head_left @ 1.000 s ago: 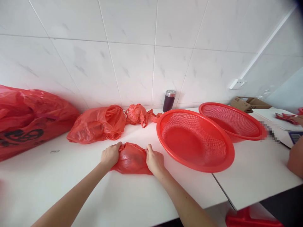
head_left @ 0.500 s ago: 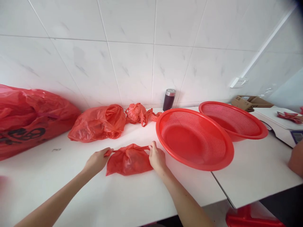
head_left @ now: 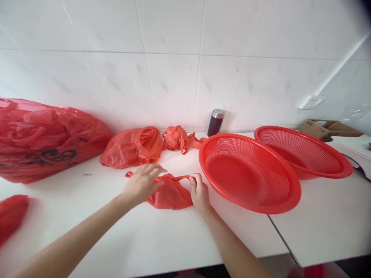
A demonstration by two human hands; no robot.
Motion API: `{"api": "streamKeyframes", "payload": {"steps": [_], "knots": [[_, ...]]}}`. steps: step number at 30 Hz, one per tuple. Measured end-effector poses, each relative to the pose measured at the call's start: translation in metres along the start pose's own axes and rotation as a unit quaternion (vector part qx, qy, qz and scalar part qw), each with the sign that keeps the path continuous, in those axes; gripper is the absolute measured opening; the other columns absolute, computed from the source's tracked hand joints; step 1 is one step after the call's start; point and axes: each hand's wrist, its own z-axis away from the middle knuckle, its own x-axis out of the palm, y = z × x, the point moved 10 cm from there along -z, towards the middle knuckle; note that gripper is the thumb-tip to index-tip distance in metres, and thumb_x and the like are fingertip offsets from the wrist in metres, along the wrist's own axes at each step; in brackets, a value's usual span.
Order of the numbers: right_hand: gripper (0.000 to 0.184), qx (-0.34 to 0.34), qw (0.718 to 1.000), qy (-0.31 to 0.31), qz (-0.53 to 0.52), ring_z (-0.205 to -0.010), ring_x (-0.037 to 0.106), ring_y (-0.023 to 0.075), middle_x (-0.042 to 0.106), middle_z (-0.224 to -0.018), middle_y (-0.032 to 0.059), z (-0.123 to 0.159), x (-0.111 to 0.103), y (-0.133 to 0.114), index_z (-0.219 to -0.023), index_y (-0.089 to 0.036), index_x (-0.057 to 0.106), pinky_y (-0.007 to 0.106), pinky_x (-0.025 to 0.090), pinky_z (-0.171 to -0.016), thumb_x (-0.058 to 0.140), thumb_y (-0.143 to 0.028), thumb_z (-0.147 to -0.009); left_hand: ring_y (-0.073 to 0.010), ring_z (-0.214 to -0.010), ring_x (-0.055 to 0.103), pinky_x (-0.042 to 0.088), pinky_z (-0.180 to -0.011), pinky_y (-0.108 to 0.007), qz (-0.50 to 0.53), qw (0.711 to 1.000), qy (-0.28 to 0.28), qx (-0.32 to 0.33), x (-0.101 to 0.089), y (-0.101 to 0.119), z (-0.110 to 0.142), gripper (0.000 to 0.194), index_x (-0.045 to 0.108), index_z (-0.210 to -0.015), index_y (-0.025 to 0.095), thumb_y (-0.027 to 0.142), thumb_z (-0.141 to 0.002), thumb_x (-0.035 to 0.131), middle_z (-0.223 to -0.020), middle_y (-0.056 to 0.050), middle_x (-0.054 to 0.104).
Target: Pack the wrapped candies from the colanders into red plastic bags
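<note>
A small red plastic bag (head_left: 171,194) with something inside rests on the white table in front of me. My right hand (head_left: 199,191) pinches one twisted handle of it at the right. My left hand (head_left: 142,183) is over the bag's left side with fingers apart, and the other handle sticks out beyond it to the left. What fills the bag only shows dimly through the plastic. Behind it lies a larger, loosely gathered red bag (head_left: 130,148), beside a small knotted red bag (head_left: 175,138).
Two red plastic baskets (head_left: 249,173) stand at the right, one behind the other. A dark thermos (head_left: 215,122) is by the tiled wall. At left sits a big stuffed red bag (head_left: 52,143), with another red bag (head_left: 11,216) nearer. A cardboard box (head_left: 327,128) is at the far right.
My left hand has let go of its handle and moved inward over the bag, its fingers opening. My right hand still holds its handle. The view has swung slightly left.
</note>
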Motion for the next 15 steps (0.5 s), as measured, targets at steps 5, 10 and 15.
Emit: {"api": "streamKeyframes", "payload": {"steps": [5,10,15], "knots": [[0.03,0.007,0.998,0.028,-0.055,-0.061,0.052,0.0132,0.059,-0.077,0.0036,0.002,-0.011,0.001,-0.097,-0.019,0.047,0.022,0.04,-0.057,0.033,-0.045,-0.099,-0.0241,-0.086,0.063,0.047,-0.079,-0.037,0.03,0.993,-0.102,-0.043,0.032,-0.001,0.012,0.02,0.067,-0.095,0.023,0.025,-0.081,0.054,-0.095,-0.005,0.069],[0.029,0.057,0.99,-0.012,-0.125,-0.062,0.051,0.0139,0.056,-0.077,0.0022,0.001,-0.001,0.009,-0.099,-0.02,0.045,0.023,0.041,-0.058,0.041,-0.048,-0.095,-0.0191,-0.08,0.062,0.049,-0.07,-0.027,0.105,0.978,-0.095,-0.156,-0.023,-0.068,0.061,0.024,0.059,-0.092,0.022,0.043,-0.086,0.048,-0.09,-0.001,0.067],[0.025,0.06,0.987,-0.048,-0.142,-0.054,0.038,0.0123,0.04,-0.064,-0.0042,0.004,0.005,0.007,-0.098,-0.021,0.043,0.021,0.033,-0.051,0.043,-0.047,-0.095,-0.0159,-0.075,0.062,0.048,-0.066,-0.022,0.138,0.938,0.006,-0.319,-0.086,-0.176,0.14,0.035,0.056,-0.097,0.02,0.049,-0.078,0.055,-0.085,0.003,0.066]]}}
